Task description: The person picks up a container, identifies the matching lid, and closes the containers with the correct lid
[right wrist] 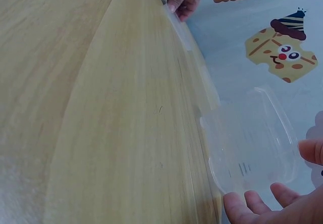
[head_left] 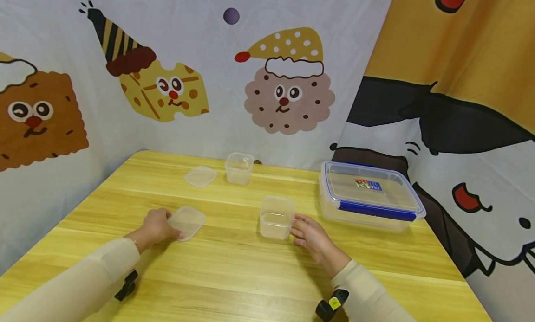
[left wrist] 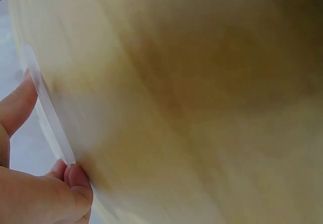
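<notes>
My left hand point(head_left: 158, 228) grips a translucent square lid point(head_left: 189, 223) by its left side, thumb at the near edge and fingers at the far edge. Edge-on in the left wrist view, the thin lid point(left wrist: 49, 108) spans between the fingertips. To the right stands a clear, lidless square tub point(head_left: 277, 218), upright on the table. My right hand point(head_left: 311, 238) is at the tub's right side, its loosely extended fingertips right at the wall. Seen from the right wrist, the tub point(right wrist: 250, 138) has the thumb by one side and several fingertips close to another.
Farther back on the wooden table point(head_left: 234, 275) are a second lid point(head_left: 201, 176) and another clear tub point(head_left: 239, 169). A large clear container with a blue-clipped lid point(head_left: 372, 192) stands at the right. A cartoon-printed cloth point(head_left: 225, 104) hangs behind the table.
</notes>
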A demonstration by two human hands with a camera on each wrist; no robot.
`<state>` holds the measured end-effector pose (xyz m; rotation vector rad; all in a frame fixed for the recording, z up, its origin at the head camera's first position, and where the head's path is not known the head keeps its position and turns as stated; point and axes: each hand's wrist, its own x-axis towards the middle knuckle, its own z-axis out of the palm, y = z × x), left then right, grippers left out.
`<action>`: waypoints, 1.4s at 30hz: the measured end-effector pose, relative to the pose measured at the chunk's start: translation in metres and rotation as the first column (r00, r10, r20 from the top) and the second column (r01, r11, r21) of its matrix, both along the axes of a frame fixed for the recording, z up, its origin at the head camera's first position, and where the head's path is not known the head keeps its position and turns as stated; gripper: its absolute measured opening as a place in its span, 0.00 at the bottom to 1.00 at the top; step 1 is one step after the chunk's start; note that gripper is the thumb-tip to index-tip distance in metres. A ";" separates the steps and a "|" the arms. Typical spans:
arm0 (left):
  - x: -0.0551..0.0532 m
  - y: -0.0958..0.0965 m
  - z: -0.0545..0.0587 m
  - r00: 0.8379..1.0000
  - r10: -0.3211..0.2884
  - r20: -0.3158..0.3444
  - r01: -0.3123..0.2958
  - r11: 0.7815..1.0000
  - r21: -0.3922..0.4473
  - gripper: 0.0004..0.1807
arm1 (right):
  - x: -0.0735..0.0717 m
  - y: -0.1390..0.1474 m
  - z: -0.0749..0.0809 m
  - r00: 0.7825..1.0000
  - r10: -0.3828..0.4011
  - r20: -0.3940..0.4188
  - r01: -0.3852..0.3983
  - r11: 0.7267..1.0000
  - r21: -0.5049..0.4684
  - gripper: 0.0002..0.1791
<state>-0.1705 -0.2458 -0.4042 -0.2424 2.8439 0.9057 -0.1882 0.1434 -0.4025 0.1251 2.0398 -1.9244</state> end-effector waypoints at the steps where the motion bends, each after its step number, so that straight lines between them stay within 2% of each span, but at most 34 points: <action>1: -0.001 0.000 0.000 1.000 0.008 0.001 -0.008 1.000 0.001 0.39 | 0.000 0.000 0.000 1.000 0.001 -0.002 -0.001 1.000 0.002 0.29; 6: -0.002 -0.001 -0.001 0.999 0.038 -0.015 -0.037 0.999 0.034 0.36 | 0.001 -0.001 0.000 1.000 0.000 -0.006 0.000 1.000 0.004 0.29; 14: -0.002 0.000 -0.005 0.996 0.090 -0.026 -0.082 0.973 0.216 0.36 | 0.001 0.001 0.001 1.000 0.008 -0.006 -0.008 1.000 0.002 0.30; 26: -0.004 0.000 -0.005 0.992 0.115 -0.054 -0.097 0.960 0.262 0.41 | 0.001 0.001 0.001 1.000 0.007 -0.005 -0.007 1.000 0.005 0.30; 32: -0.006 0.000 -0.008 0.990 0.127 -0.068 -0.100 0.943 0.318 0.43 | 0.000 0.001 0.000 1.000 0.004 -0.005 -0.004 1.000 0.006 0.29; 37: -0.007 -0.001 -0.007 0.990 0.120 -0.080 -0.082 0.926 0.369 0.41 | 0.000 0.000 0.000 1.000 -0.006 -0.004 0.006 1.000 0.009 0.29; 42: -0.010 -0.002 -0.005 0.992 0.104 -0.077 -0.066 0.919 0.388 0.41 | 0.000 0.000 0.001 1.000 -0.011 -0.002 0.011 1.000 0.010 0.29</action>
